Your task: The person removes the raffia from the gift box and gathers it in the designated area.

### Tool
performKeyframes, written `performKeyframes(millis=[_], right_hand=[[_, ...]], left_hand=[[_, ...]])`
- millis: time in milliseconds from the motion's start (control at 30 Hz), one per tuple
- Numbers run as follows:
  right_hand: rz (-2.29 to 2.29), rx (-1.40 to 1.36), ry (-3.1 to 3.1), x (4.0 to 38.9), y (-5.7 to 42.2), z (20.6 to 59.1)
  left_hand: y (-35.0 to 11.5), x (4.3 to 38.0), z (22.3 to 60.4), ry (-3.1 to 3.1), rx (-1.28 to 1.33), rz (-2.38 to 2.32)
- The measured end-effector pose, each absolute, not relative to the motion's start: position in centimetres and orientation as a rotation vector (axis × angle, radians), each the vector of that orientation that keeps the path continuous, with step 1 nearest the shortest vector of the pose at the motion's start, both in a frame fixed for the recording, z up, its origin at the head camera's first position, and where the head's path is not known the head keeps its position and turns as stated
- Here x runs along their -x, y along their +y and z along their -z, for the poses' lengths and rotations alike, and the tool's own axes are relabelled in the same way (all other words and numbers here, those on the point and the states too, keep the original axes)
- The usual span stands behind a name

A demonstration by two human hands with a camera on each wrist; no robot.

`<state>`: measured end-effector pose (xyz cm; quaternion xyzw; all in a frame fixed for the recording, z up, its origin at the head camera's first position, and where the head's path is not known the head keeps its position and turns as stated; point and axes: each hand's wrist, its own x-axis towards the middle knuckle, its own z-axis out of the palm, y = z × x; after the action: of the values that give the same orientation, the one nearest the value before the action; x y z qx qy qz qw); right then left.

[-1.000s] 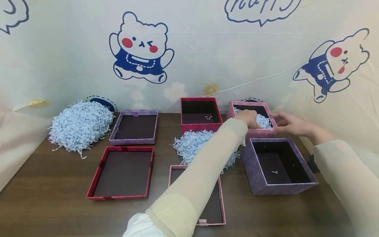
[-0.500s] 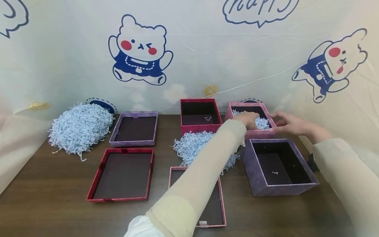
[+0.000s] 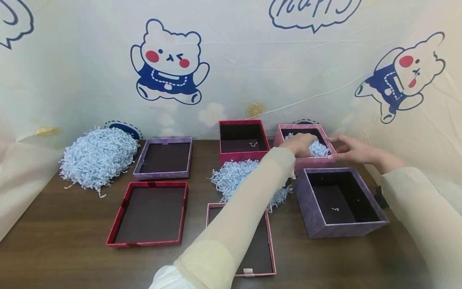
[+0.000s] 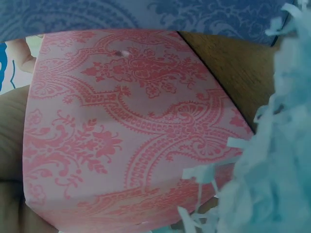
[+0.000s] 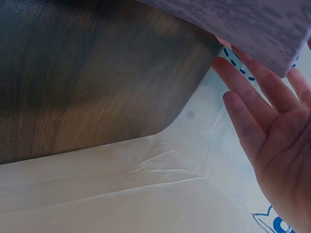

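Observation:
My left hand [image 3: 300, 143] is down inside the pink box [image 3: 310, 161], on pale blue shredded paper [image 3: 319, 149]; its fingers are hidden there. My right hand [image 3: 355, 151] lies along that box's right side, with the thumb at the front corner. Its fingers look spread and fairly straight in the right wrist view, near the purple box [image 5: 252, 36]. Seen from the left wrist, the pink box's patterned wall [image 4: 131, 111] fills the middle. Loose paper shreds [image 4: 277, 141] hang close at the right of that view.
A red box [image 3: 245, 157] stands left of the pink one. The open purple box [image 3: 314, 212] is in front. Two piles of shredded paper, a large one [image 3: 99, 158] and a smaller one [image 3: 232, 176], lie on the table. Purple [image 3: 162, 175], red [image 3: 144, 243] and pink lids [image 3: 271, 249] lie around.
My left hand has shifted slightly inside the pink box, its wrist a little to the left. The right hand has stayed at the box's side.

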<state>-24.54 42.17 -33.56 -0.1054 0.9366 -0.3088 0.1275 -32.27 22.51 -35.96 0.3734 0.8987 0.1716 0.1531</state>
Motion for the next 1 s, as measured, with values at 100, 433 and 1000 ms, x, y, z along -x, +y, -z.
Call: performKeyframes(millis=[100, 433, 1000], right_hand=[[0.902, 0.295, 2.722, 24.5, 42.2, 33.5], [0.888, 0.282, 2.745, 24.9, 42.6, 33.9], [0.876, 0.249, 2.755, 24.7, 42.5, 33.5]], left_hand=[[22.6, 32.4, 36.1, 2.609, -1.099, -0.506], [22.3, 32.5, 36.6, 2.702, -1.199, -0.576], [20.4, 32.6, 36.3, 2.649, -1.192, -0.888]])
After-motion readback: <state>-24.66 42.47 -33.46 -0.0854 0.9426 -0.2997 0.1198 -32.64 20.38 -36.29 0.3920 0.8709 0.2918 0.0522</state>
